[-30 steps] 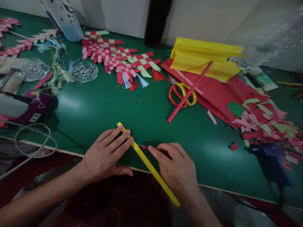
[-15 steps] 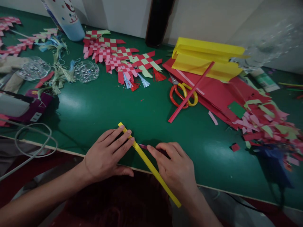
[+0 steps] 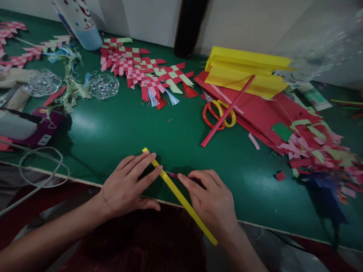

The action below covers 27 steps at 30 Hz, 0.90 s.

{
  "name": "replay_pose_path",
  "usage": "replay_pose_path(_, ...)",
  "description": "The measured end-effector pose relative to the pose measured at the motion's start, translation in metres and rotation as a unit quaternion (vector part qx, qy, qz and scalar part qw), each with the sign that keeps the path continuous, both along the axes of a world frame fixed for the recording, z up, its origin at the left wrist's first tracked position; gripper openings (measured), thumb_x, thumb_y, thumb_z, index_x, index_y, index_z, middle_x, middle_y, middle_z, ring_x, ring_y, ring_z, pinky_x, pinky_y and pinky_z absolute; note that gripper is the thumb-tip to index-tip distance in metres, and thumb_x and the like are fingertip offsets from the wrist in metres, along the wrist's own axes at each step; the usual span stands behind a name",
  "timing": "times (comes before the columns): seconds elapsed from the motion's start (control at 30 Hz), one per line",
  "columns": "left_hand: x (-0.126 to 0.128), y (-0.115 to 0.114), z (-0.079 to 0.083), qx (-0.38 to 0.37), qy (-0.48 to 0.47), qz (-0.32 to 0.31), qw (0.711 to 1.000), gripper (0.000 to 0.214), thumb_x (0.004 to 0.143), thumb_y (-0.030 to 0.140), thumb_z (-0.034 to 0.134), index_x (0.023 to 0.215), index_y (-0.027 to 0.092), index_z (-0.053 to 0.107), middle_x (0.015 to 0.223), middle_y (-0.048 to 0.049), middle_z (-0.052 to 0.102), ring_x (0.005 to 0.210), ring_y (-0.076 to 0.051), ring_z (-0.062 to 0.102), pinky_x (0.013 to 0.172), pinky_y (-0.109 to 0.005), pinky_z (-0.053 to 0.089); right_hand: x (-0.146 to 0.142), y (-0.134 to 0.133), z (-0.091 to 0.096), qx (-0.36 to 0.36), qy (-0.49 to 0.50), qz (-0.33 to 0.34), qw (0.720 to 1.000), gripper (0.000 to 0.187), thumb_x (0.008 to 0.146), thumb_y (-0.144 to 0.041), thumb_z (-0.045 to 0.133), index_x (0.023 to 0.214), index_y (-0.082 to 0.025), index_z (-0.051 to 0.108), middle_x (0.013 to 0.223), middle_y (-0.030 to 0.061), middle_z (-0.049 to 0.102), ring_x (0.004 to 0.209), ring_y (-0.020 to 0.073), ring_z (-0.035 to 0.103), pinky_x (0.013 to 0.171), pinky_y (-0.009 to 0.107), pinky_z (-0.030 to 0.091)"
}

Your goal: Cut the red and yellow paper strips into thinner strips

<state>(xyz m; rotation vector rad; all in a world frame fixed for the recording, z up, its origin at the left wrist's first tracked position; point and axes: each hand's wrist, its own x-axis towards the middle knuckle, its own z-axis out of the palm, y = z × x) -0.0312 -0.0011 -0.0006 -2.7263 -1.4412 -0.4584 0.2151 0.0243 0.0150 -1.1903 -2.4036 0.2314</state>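
Yellow paper, folded or cut to a long narrow strip [image 3: 184, 202], runs slantwise under the fingertips of the left hand [image 3: 129, 189]. That hand is spread flat rather than gripping, its fingertips pressing the strip near the upper end, with a short bit of yellow showing beyond them. The thumb sits apart, at the table's front edge. From the fingertips the strip slopes down between the two hands, crosses the edge of the green table [image 3: 113, 132] and ends beside the right wrist.

The right hand [image 3: 212, 200] is closed around a slim purple-handled tool [image 3: 173, 175], most of it hidden by the fingers. Its thin metal tip points left at the strip's edge, just below the left fingertips; whether it touches the paper I cannot tell.

Further back, a red strip [image 3: 227, 113] lies across the scissors [image 3: 219, 108], its upper end over a folded yellow sheet [image 3: 244, 81] on red sheets [image 3: 272, 113]. To the right is a heap of paper scraps [image 3: 317, 147]. Woven paper fish [image 3: 136, 68] with tassels lie near the wall, beside a clear dish of beads [image 3: 104, 86]
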Motion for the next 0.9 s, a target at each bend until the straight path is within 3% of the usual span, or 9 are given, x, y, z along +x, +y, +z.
replay_pose_path(0.2, 0.0005, -0.0007, -0.0018, 0.008, -0.01, -0.005, 1.0, 0.085, 0.078, 0.076, 0.049, 0.13, 0.009, 0.057, 0.134, -0.0177, 0.058, 0.125, -0.032, 0.053, 0.104, -0.042, 0.037, 0.0046, -0.0054, 0.0009, -0.006, -0.003, -0.005, 1.0, 0.027, 0.093, -0.013, 0.052, 0.105, -0.024, 0.074, 0.086, 0.0042, 0.067, 0.081, 0.0157, 0.055, 0.075, 0.028, 0.048)
replay_pose_path(0.37, -0.0002, -0.0008, -0.0047, 0.012, -0.007, 0.004, 1.0, 0.085, 0.076, 0.078, 0.05, 0.128, 0.011, 0.059, 0.137, -0.0177, 0.055, 0.132, -0.035, 0.046, 0.107, -0.045, 0.033, 0.0008, -0.0059, -0.0015, 0.0, -0.008, 0.004, 1.0, 0.025, 0.093, -0.015, 0.053, 0.106, -0.024, 0.073, 0.086, 0.0046, 0.066, 0.081, 0.0158, 0.054, 0.074, 0.029, 0.047)
replay_pose_path(0.63, -0.0006, -0.0023, -0.007, 0.011, -0.014, 0.005, 1.0, 0.085, 0.078, 0.078, 0.048, 0.133, 0.013, 0.055, 0.138, -0.0177, 0.054, 0.134, -0.033, 0.044, 0.11, -0.045, 0.033, 0.0015, -0.0037, -0.0007, 0.002, -0.007, -0.001, 1.0, 0.03, 0.093, -0.009, 0.051, 0.106, -0.023, 0.074, 0.087, 0.0048, 0.066, 0.082, 0.0152, 0.055, 0.076, 0.029, 0.049)
replay_pose_path(0.9, -0.0004, -0.0017, -0.0053, 0.009, -0.006, 0.004, 1.0, 0.084, 0.077, 0.078, 0.048, 0.13, 0.013, 0.057, 0.138, -0.017, 0.055, 0.133, -0.033, 0.045, 0.11, -0.043, 0.031, -0.0016, -0.0009, 0.0, 0.001, -0.009, 0.016, 1.0, 0.027, 0.095, -0.015, 0.051, 0.109, -0.023, 0.073, 0.087, 0.0054, 0.067, 0.081, 0.0149, 0.055, 0.074, 0.028, 0.049)
